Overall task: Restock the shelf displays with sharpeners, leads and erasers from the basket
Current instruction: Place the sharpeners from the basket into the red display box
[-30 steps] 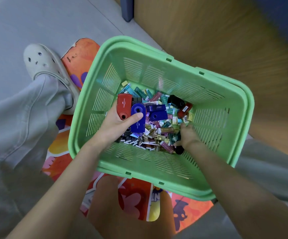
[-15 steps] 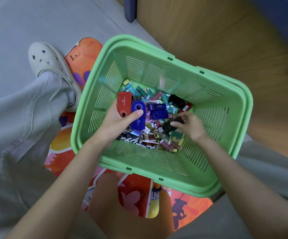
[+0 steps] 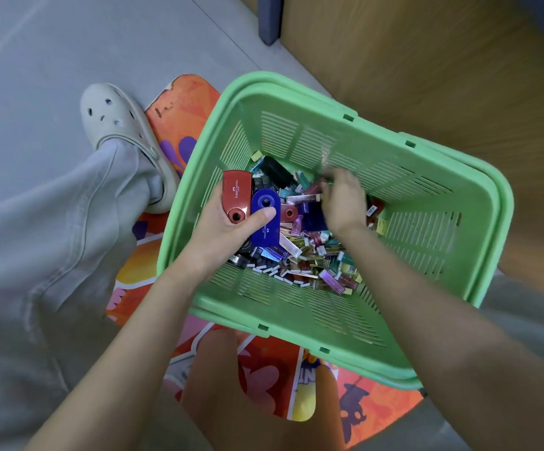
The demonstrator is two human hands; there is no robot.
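well, left hand [image 3: 228, 231] grips two sharpeners [image 3: 236, 196] (one red, one blue); right hand [image 3: 342, 203] blurred, grip unclear.

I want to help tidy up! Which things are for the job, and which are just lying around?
For the job: green basket, red sharpener and blue sharpener in the left hand, pile of small packs.
Just lying about: colourful mat, clog, wooden panel.

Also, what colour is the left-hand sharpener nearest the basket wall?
Red sharpener, held in the left hand beside a blue sharpener; head view shows it.
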